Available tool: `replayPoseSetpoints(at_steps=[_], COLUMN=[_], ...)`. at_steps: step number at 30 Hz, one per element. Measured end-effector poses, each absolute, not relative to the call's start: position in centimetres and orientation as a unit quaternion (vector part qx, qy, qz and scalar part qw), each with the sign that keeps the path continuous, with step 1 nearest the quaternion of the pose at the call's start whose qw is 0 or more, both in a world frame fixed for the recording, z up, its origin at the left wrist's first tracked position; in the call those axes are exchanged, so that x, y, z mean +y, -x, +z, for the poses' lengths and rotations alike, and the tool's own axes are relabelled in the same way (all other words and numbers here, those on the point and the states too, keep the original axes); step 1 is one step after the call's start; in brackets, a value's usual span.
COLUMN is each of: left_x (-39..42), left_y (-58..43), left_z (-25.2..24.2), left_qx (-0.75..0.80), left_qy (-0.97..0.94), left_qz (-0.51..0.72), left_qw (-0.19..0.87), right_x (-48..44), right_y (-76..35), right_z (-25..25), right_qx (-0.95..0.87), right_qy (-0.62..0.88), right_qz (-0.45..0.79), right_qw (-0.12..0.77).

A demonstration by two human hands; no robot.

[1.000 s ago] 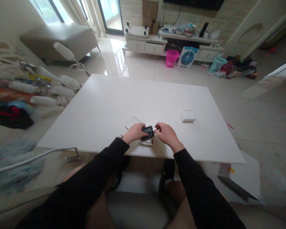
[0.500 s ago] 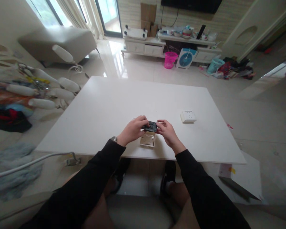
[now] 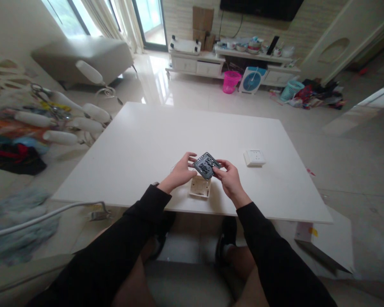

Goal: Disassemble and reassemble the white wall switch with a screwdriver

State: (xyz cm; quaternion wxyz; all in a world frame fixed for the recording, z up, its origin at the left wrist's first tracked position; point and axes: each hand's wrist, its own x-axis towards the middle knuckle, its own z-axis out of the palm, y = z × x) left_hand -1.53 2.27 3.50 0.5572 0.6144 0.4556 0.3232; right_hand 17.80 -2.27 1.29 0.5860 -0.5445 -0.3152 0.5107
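Over the near part of the white table, my right hand point(image 3: 229, 176) grips a wall socket panel point(image 3: 206, 165) by its right side, the thumb lying on its face. Its dark back, with terminals and ridges, is turned up toward me, one corner pointing away. My left hand point(image 3: 181, 172) is open at the panel's left corner, thumb and fingers apart; whether a fingertip touches it I cannot tell. Just below the panel, a cream mounting box point(image 3: 200, 188) rests on the table with its hollow side up.
To the right on the table point(image 3: 166, 132) sits a white socket point(image 3: 255, 157) on its box. White lamp arms point(image 3: 96, 113) reach near the table's left edge. A grey cable point(image 3: 51, 219) runs at the lower left. A white panel point(image 3: 333, 238) leans at the lower right.
The socket panel has been turned, so its dark back faces me more fully. My left fingers have come off its face and spread apart, while my right hand keeps hold.
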Motion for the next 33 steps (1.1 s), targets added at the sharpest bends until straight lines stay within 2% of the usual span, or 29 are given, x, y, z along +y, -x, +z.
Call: replayPoseSetpoints(at_steps=[4,7,13,24,33], left_x=[1.7,1.1,1.3,1.8,1.8], left_y=[1.0,0.3,-0.3,0.3,0.2], left_z=[4.1,4.5,4.6,3.9,3.6], left_qx=[0.434,0.411,0.417,0.442,0.443], left_qy=[-0.471,-0.425,-0.433,-0.490,-0.522], left_qz=[0.307,0.318,0.341,0.333,0.352], left_qw=[0.704,0.741,0.722,0.674,0.638], right_x=[-2.2,-2.2,-2.5,-2.6,-3.1], right_y=[-17.5,-17.0,-16.6,-16.5,-16.5], right_z=[0.8,0.8,1.8,1.4,2.0], right_qx=[-0.318,-0.314,-0.291,-0.352,-0.374], right_qy=[0.533,0.524,0.517,0.561,0.524], right_qz=[0.505,0.512,0.544,0.514,0.580], right_qw=[0.600,0.604,0.594,0.545,0.500])
